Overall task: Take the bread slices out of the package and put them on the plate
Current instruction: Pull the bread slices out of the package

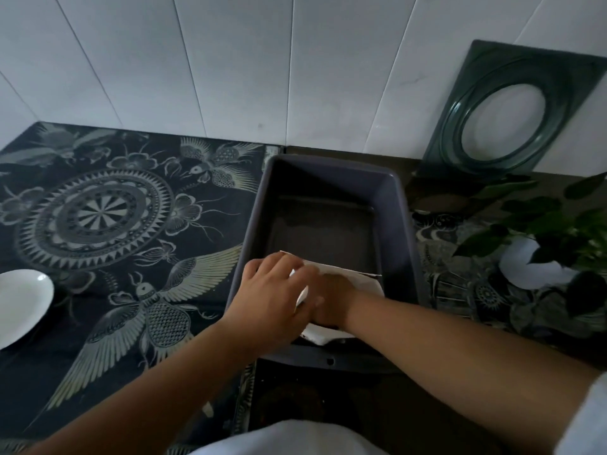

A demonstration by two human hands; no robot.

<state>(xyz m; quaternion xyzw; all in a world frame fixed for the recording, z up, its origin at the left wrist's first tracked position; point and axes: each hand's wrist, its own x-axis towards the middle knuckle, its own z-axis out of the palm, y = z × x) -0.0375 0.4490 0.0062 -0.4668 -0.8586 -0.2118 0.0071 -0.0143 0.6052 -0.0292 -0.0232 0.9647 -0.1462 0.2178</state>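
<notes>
Both hands, left hand (279,290) and right hand (331,300), rest on the white package (364,279) in the grey bin (399,205), grip hidden so I cannot tell; lifting it out toward the plate (19,300) at nine o'clock seems next.

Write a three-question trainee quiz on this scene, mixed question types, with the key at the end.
1. True or false: the white plate already holds bread slices.
2. Where does the white package lie? A) on the patterned cloth B) inside the grey bin C) on the plate
3. Fill in: the left hand and the right hand both rest on the ____.

Key:
1. False. The visible part of the plate is bare, at the left edge of the view.
2. B. It lies at the near end of the bin.
3. Package. Whether either hand grips it cannot be told.
</notes>
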